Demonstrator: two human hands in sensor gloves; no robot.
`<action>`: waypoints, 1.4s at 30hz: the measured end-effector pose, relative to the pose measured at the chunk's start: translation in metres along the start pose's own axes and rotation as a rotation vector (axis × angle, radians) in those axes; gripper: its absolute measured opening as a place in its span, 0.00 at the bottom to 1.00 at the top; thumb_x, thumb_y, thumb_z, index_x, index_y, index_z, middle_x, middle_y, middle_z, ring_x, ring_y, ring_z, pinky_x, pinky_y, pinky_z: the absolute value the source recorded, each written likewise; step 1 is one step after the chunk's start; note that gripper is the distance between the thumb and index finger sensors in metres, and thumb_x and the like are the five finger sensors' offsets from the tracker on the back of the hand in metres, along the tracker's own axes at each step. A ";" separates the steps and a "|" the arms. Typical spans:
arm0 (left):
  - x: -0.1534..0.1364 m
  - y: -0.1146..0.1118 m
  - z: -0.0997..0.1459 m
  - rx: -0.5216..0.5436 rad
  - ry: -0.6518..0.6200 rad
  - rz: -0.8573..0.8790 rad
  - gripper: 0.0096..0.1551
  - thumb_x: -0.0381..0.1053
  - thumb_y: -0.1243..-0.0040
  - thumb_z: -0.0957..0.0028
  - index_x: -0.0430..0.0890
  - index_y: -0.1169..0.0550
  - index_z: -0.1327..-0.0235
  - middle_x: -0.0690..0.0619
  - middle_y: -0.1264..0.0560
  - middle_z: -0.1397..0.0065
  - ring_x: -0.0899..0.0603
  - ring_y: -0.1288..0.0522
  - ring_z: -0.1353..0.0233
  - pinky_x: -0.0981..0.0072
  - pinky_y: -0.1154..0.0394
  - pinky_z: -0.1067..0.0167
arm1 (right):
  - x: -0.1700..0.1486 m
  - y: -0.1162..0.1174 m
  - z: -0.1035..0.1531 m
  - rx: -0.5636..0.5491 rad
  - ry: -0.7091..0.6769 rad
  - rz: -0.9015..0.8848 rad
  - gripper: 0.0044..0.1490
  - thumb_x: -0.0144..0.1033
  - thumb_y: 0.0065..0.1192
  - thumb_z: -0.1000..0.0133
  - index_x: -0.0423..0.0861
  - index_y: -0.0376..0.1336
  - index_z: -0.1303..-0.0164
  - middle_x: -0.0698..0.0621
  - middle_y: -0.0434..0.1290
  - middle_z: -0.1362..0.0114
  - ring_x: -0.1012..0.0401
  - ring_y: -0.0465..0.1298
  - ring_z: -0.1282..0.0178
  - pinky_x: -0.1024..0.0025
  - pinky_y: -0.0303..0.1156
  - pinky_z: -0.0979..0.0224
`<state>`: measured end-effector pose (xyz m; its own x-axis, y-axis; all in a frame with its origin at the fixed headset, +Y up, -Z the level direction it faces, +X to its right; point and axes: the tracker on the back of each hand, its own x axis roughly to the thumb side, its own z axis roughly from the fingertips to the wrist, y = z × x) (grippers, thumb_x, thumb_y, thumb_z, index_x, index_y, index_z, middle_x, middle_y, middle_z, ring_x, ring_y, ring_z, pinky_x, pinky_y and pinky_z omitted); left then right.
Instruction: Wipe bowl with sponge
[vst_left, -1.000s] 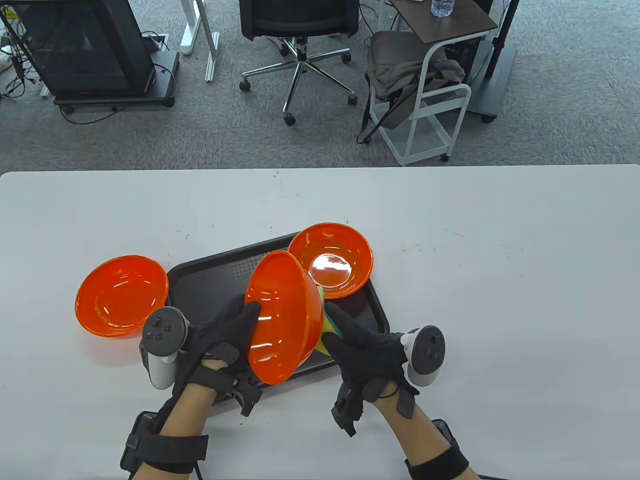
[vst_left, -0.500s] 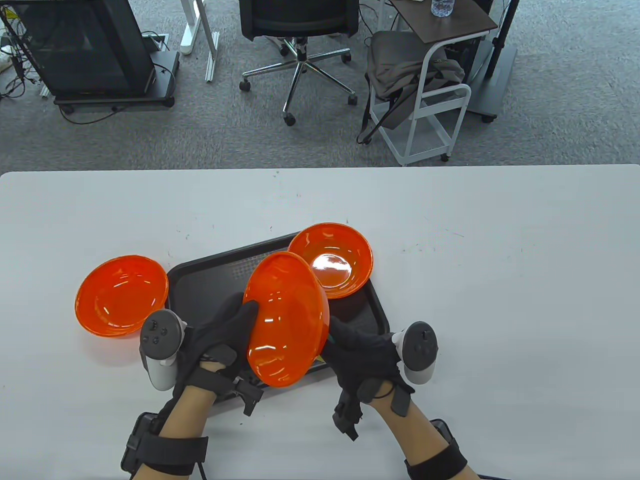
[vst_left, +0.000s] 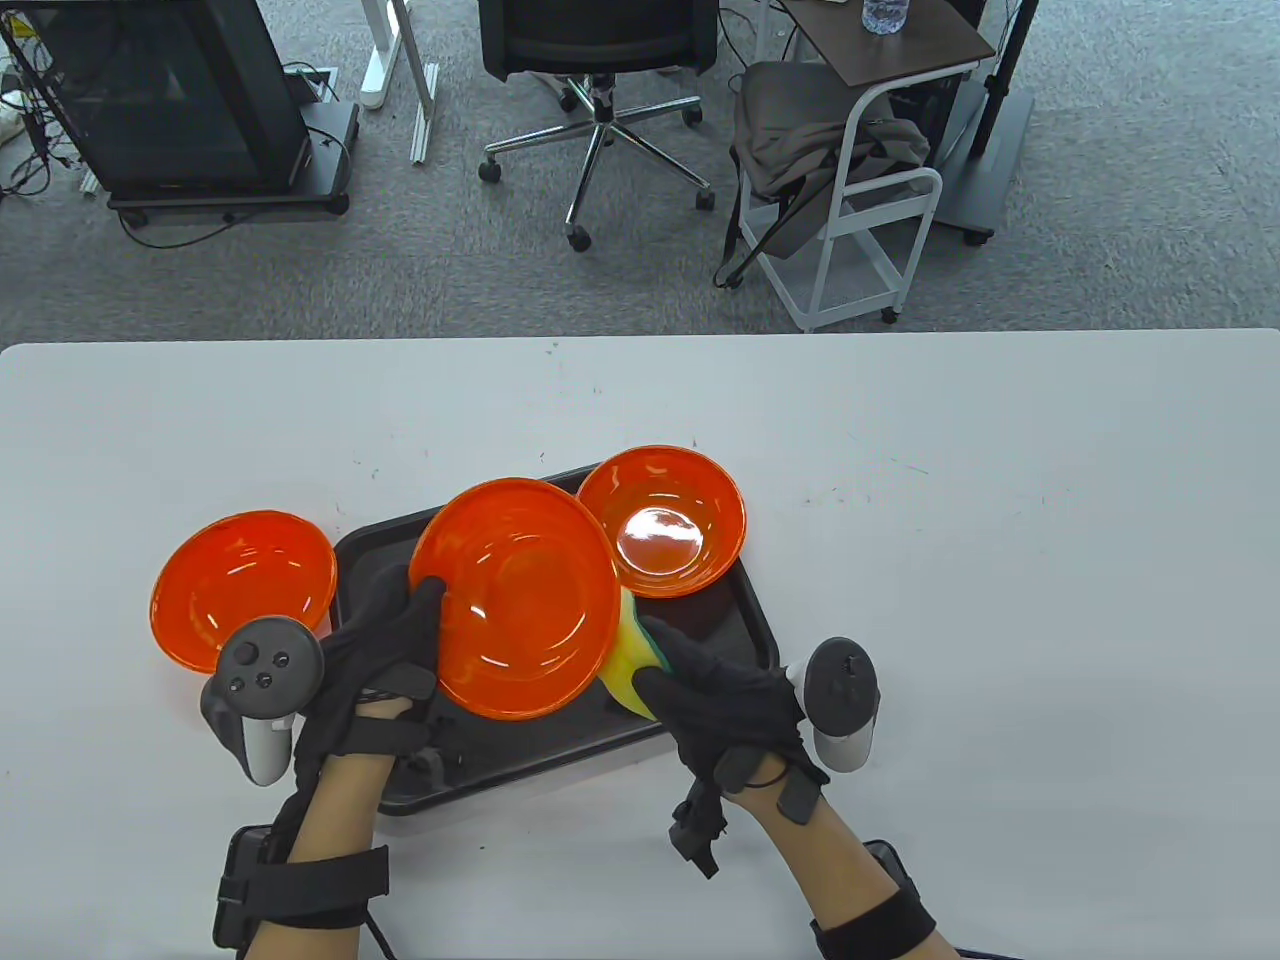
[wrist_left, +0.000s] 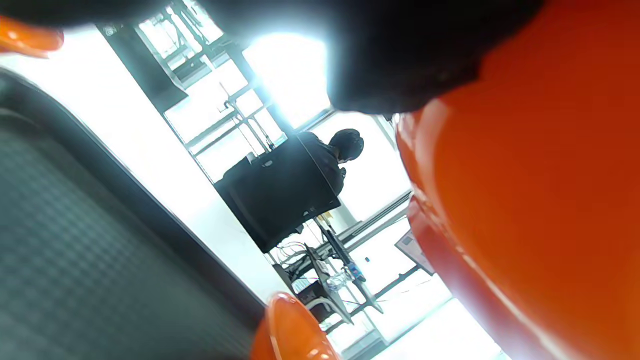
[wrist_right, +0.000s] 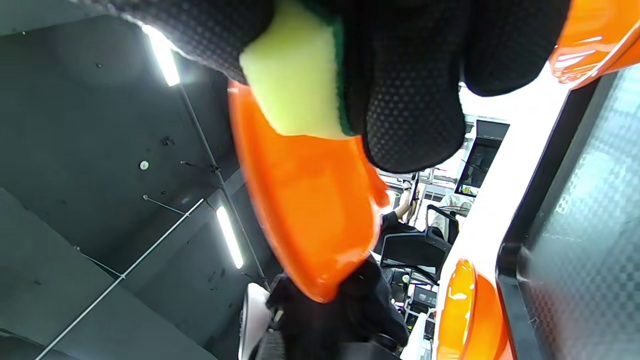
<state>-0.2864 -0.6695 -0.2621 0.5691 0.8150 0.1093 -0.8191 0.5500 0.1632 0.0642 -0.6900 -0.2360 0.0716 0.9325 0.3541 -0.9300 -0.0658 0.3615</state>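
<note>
Sponge (vst_left: 628, 660) against held bowl (vst_left: 515, 598)

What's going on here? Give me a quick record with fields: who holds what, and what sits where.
left hand: grips the held bowl by its left rim, above the tray
right hand: holds the sponge against that bowl's right outer side
tray: black, on the white table
back bowl: upright on the tray's far right corner
left bowl: on the table, left of the tray
</note>
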 end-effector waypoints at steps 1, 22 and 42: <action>-0.002 0.001 0.000 -0.009 0.006 -0.005 0.30 0.61 0.39 0.44 0.39 0.23 0.42 0.59 0.16 0.78 0.57 0.20 0.90 0.68 0.17 0.89 | 0.000 0.000 0.000 0.004 0.000 0.000 0.33 0.39 0.61 0.38 0.31 0.55 0.33 0.30 0.75 0.38 0.45 0.84 0.48 0.39 0.72 0.39; -0.035 0.047 -0.011 0.157 0.112 0.004 0.30 0.61 0.39 0.44 0.39 0.23 0.42 0.57 0.16 0.77 0.57 0.20 0.90 0.67 0.17 0.88 | -0.009 -0.011 0.000 0.010 0.038 0.045 0.33 0.39 0.61 0.38 0.33 0.55 0.32 0.31 0.75 0.37 0.44 0.83 0.48 0.39 0.71 0.39; -0.129 0.113 0.017 0.524 0.545 0.312 0.36 0.58 0.42 0.43 0.36 0.35 0.32 0.49 0.17 0.65 0.52 0.17 0.79 0.62 0.16 0.77 | -0.008 -0.014 0.000 0.046 0.016 0.060 0.33 0.39 0.61 0.38 0.33 0.55 0.32 0.31 0.74 0.36 0.44 0.83 0.47 0.38 0.71 0.39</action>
<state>-0.4514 -0.7152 -0.2408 0.0946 0.9649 -0.2449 -0.7163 0.2368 0.6564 0.0767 -0.6970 -0.2439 0.0098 0.9317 0.3630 -0.9148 -0.1382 0.3796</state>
